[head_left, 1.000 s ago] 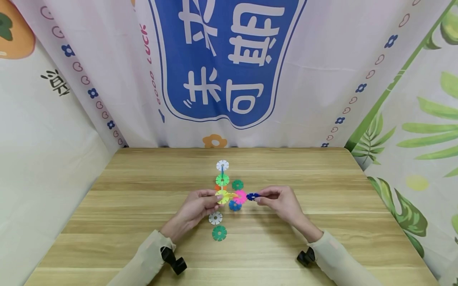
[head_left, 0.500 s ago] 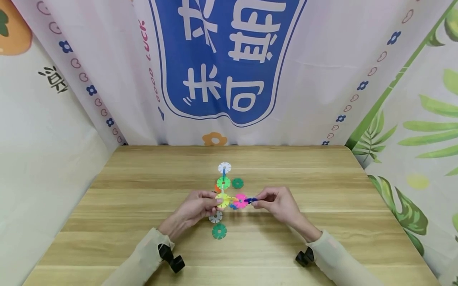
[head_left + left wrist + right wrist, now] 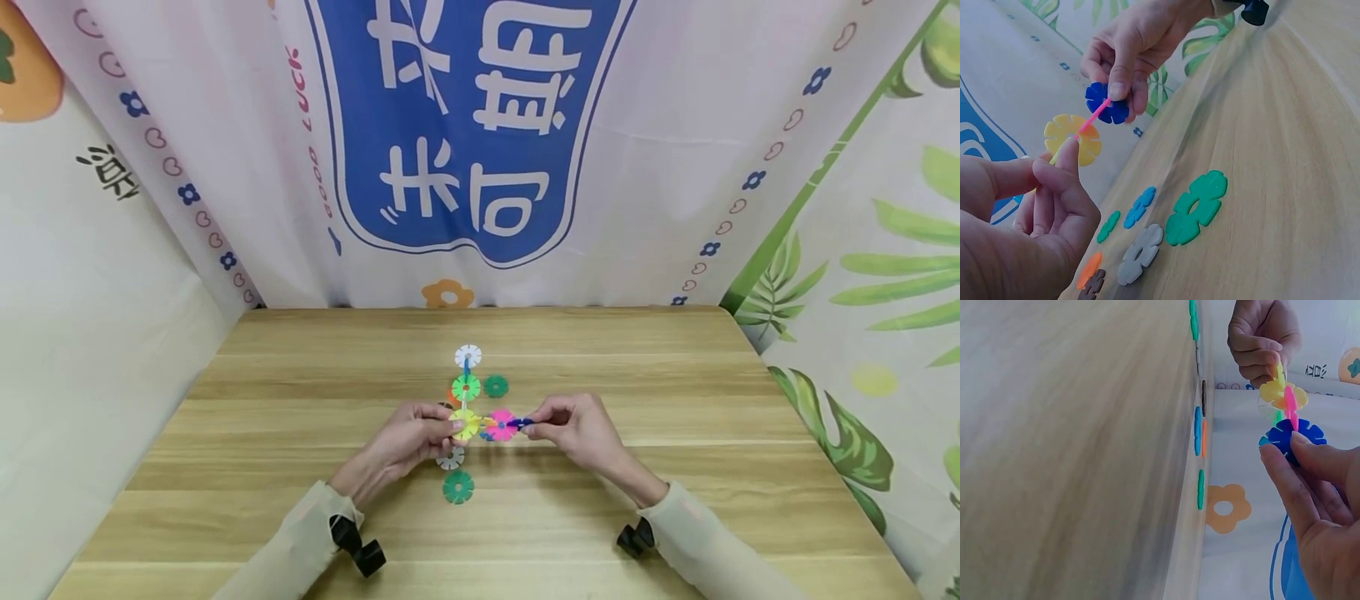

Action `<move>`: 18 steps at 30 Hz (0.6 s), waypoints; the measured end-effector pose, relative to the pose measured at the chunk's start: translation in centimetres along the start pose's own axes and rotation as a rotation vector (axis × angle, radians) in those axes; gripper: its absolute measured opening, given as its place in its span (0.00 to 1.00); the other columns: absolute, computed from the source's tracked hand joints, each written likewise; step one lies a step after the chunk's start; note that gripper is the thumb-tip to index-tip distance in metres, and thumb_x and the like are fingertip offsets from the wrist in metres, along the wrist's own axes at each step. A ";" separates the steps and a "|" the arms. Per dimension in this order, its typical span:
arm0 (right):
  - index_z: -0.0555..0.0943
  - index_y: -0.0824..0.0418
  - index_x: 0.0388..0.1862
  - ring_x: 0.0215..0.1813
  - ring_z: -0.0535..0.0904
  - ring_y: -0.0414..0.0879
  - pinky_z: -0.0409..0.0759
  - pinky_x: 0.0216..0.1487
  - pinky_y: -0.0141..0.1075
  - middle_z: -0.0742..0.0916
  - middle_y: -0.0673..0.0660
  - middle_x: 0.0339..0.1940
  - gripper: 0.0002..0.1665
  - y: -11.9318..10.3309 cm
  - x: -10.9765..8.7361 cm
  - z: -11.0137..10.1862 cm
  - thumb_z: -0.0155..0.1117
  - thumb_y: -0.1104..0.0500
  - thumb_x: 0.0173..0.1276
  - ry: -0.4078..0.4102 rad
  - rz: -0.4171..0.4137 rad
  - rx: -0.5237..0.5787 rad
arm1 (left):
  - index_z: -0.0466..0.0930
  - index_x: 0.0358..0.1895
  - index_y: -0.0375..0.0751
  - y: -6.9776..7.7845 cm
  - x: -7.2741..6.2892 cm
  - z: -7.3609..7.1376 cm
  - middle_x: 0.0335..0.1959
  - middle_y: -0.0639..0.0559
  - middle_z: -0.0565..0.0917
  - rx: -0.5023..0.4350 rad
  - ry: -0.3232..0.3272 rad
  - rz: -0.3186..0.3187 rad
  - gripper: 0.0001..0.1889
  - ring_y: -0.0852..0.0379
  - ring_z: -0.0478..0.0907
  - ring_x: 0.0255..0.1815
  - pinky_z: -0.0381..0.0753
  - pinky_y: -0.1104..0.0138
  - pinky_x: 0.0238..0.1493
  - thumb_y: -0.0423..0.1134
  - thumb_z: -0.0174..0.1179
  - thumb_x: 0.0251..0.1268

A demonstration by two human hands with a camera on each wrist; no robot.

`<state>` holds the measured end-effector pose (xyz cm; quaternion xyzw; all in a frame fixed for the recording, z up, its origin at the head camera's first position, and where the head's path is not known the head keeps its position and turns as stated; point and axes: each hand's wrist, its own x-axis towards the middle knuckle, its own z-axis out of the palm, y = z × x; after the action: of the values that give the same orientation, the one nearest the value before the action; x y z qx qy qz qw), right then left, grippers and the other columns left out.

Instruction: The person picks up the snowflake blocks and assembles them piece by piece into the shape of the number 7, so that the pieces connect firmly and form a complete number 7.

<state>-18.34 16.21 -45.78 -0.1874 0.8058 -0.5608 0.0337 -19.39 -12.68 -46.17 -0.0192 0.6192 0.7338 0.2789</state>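
Note:
My left hand pinches a bright yellow notched flower disc between thumb and fingers, above the table. From it a joined row runs away: a bright green disc, a blue one seen edge-on, and a white disc at the far end. To the right come a second yellow disc and a pink disc. My right hand pinches a dark blue disc, which meets the pink disc's edge; how deep the slots engage cannot be told.
Loose discs lie on the wooden table beneath the hands: green, grey-white, blue, orange, brown and another green. A printed curtain hangs behind the table's back edge.
The dark blue disc has moved left against the pink one, with the right hand following. The joined row has come slightly nearer, now covering most of the loose blue disc in the head view.

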 end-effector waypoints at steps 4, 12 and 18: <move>0.91 0.64 0.34 0.34 0.91 0.53 0.92 0.35 0.49 0.92 0.61 0.33 0.04 -0.1 0.0 0.0 0.77 0.71 0.62 -0.005 0.000 0.001 | 0.80 0.36 0.41 0.0 0.2 0.0 0.30 0.51 0.87 0.000 0.023 -0.011 0.05 0.60 0.88 0.30 0.82 0.77 0.30 0.28 0.64 0.71; 0.91 0.63 0.34 0.31 0.90 0.50 0.88 0.29 0.29 0.93 0.58 0.31 0.02 -0.8 0.7 0.8 0.79 0.66 0.63 0.047 -0.099 -0.059 | 0.80 0.47 0.36 0.3 0.6 -1.2 0.35 0.52 0.86 -0.017 0.066 0.052 0.05 0.57 0.87 0.37 0.89 0.72 0.42 0.30 0.63 0.73; 0.91 0.66 0.34 0.30 0.89 0.38 0.90 0.30 0.29 0.93 0.60 0.32 0.03 -1.5 1.0 2.0 0.77 0.70 0.62 0.108 -0.209 -0.115 | 0.81 0.53 0.32 -0.5 0.6 -0.6 0.39 0.48 0.90 -0.125 0.156 0.073 0.11 0.57 0.89 0.40 0.91 0.66 0.54 0.35 0.64 0.75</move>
<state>-18.31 13.67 -44.99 -0.2412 0.8134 -0.5234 -0.0792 -19.86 -12.99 -46.99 -0.0713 0.5923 0.7770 0.2010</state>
